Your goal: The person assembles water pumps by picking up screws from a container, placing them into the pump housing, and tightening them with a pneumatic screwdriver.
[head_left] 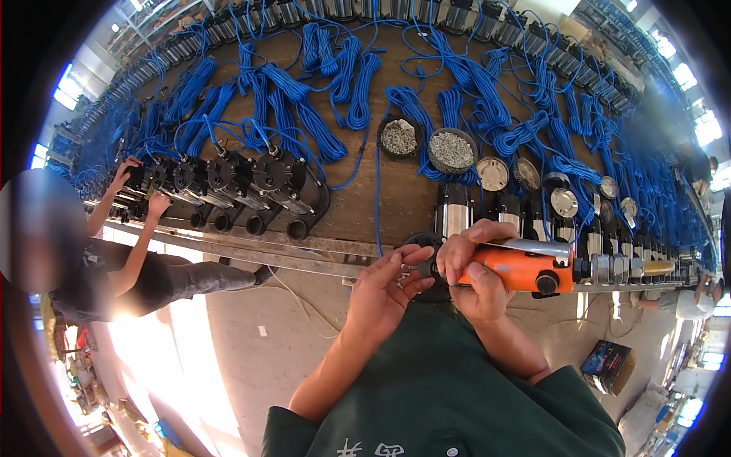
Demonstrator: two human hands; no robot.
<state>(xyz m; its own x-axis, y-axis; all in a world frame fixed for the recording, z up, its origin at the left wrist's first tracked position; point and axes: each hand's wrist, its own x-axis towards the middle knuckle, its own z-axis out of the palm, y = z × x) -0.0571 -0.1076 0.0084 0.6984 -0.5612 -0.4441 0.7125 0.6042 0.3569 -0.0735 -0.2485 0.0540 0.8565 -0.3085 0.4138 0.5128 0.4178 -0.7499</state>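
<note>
My right hand (478,276) is wrapped round an orange air-powered driver (529,268) with a silver lever along its top. The driver lies sideways, its nose toward my left hand (381,293). My left fingers are curled in a loose pinch around small shiny metal pieces that look like screws (403,281). Both hands meet just in front of the bench edge, over a pump with a silver body (454,209) and a black round end (432,289); the hands partly hide it. A hose fitting (609,269) runs right from the driver's rear.
Two dark bowls (431,161) of small metal parts stand on the wooden bench (354,171). Black pumps (285,183) line its left edge, with coiled blue cables (320,131) behind. Round metal covers (564,202) sit to the right. Another person (129,266) works at the left.
</note>
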